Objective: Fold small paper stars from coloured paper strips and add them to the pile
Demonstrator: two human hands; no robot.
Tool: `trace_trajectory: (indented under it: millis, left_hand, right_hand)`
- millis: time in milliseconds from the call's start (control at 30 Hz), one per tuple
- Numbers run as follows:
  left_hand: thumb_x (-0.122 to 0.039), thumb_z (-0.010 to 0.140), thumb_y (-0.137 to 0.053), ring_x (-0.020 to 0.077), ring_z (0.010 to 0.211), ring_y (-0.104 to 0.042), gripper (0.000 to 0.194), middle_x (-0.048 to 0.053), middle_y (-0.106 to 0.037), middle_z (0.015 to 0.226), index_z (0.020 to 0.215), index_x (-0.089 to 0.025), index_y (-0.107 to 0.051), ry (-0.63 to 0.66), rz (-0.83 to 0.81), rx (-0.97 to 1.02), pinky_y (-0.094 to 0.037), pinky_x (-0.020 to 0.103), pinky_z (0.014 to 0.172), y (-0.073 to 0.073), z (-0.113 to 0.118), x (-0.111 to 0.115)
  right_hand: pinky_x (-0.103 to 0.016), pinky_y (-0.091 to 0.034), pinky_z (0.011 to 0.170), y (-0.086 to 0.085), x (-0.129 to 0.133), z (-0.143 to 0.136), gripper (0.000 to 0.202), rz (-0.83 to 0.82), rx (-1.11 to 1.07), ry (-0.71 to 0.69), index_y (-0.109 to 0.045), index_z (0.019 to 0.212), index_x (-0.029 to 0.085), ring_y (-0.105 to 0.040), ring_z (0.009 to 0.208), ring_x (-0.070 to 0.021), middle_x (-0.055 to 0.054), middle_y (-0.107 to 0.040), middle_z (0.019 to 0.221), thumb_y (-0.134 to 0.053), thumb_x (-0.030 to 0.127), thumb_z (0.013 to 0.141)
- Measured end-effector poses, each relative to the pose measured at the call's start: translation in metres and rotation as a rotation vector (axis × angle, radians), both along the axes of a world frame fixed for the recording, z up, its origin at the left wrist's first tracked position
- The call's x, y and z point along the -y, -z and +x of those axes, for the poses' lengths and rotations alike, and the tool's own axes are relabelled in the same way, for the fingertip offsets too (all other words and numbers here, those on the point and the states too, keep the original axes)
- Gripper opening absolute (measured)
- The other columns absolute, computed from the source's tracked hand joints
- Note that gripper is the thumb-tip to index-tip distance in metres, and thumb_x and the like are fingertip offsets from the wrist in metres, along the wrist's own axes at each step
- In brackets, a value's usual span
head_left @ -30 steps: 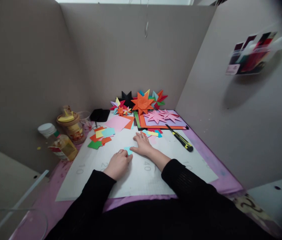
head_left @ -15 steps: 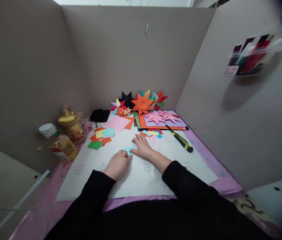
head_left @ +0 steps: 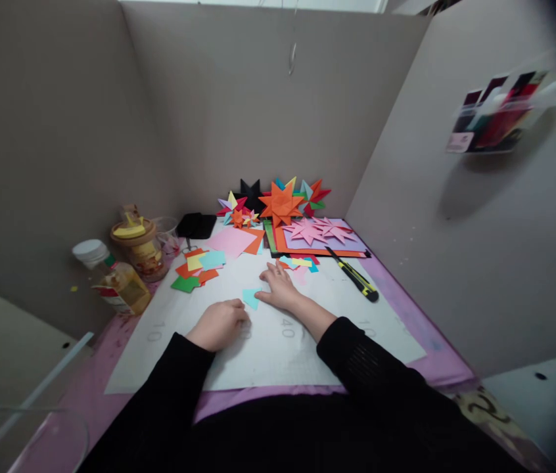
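A small light blue piece of paper (head_left: 250,298) lies on the white sheet between my hands, its lower part narrowing to a corner. My right hand (head_left: 278,288) rests flat with fingers spread, its thumb at the right edge of this paper. Just left of the paper, my left hand (head_left: 221,322) is on the sheet with its fingers curled in. Nothing shows in it, though its underside is hidden.
Coloured paper squares (head_left: 199,268) lie at left and small strips (head_left: 301,263) beyond my right hand. A box cutter (head_left: 354,276) lies at right. Folded paper stars (head_left: 282,205) stand at the back. A bottle (head_left: 120,286) and a lidded cup (head_left: 140,249) line the left edge.
My left hand has drawn back to the left, off the light blue paper, uncovering more of it. My right hand has stayed nearly in place.
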State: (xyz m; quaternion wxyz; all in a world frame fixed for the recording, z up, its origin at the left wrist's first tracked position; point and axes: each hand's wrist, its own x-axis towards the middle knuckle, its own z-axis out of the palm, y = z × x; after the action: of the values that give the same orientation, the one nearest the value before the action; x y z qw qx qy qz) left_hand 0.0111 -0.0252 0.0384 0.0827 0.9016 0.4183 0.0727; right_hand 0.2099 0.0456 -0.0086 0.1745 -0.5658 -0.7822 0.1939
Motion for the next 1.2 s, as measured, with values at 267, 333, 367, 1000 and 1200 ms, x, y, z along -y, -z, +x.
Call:
trace_trajectory:
  millis: [267,333,367,1000,1200]
  left_hand:
    - [-0.006,0.077,-0.044,0.0219,0.104,-0.050,0.036,0.008,-0.057,0.115,0.103,-0.020,-0.065,-0.024,0.146,-0.062,-0.042,0.034,0.085,0.015,-0.006,-0.014]
    - [-0.003,0.076,-0.044,0.0246,0.119,-0.041,0.042,0.009,-0.045,0.134,0.111,-0.020,-0.060,0.000,0.173,-0.078,-0.041,0.037,0.089,0.017,-0.006,-0.014]
    - [-0.002,0.075,-0.044,0.0259,0.125,-0.035,0.044,0.008,-0.038,0.140,0.112,-0.020,-0.060,0.014,0.188,-0.083,-0.040,0.039,0.092,0.017,-0.005,-0.014]
    - [-0.009,0.083,-0.045,0.0245,0.108,-0.051,0.023,0.013,-0.062,0.109,0.088,-0.014,-0.068,0.134,0.230,-0.292,-0.030,0.042,0.097,-0.007,-0.015,-0.026]
    - [-0.012,0.086,-0.043,0.0181,0.103,-0.054,0.031,0.009,-0.063,0.111,0.108,-0.020,-0.062,0.228,0.183,-0.073,-0.038,0.035,0.091,0.012,-0.038,-0.042]
  right_hand:
    - [-0.052,-0.015,0.104,0.001,0.001,0.000,0.051,0.025,-0.017,-0.009,-0.052,0.109,0.017,-0.002,0.137,-0.0339,-0.017,-0.026,0.144,-0.065,0.048,0.070]
    - [-0.051,-0.016,0.104,0.001,0.002,0.000,0.050,0.042,-0.026,-0.011,-0.053,0.108,0.017,-0.004,0.137,-0.0335,-0.017,-0.027,0.143,-0.064,0.048,0.071]
    - [-0.051,-0.017,0.104,0.002,0.003,0.000,0.049,0.049,-0.030,-0.011,-0.053,0.108,0.017,-0.005,0.137,-0.0334,-0.016,-0.028,0.143,-0.064,0.048,0.071]
    - [-0.038,-0.035,0.099,-0.007,0.010,-0.011,0.030,0.280,-0.150,-0.482,-0.061,0.109,0.021,-0.047,0.116,-0.0181,-0.006,-0.061,0.115,-0.041,0.015,0.088]
    - [-0.041,-0.034,0.101,-0.004,0.010,-0.015,0.032,0.243,-0.070,-0.470,-0.062,0.111,0.026,-0.041,0.124,-0.0195,-0.002,-0.060,0.121,-0.043,0.016,0.088]
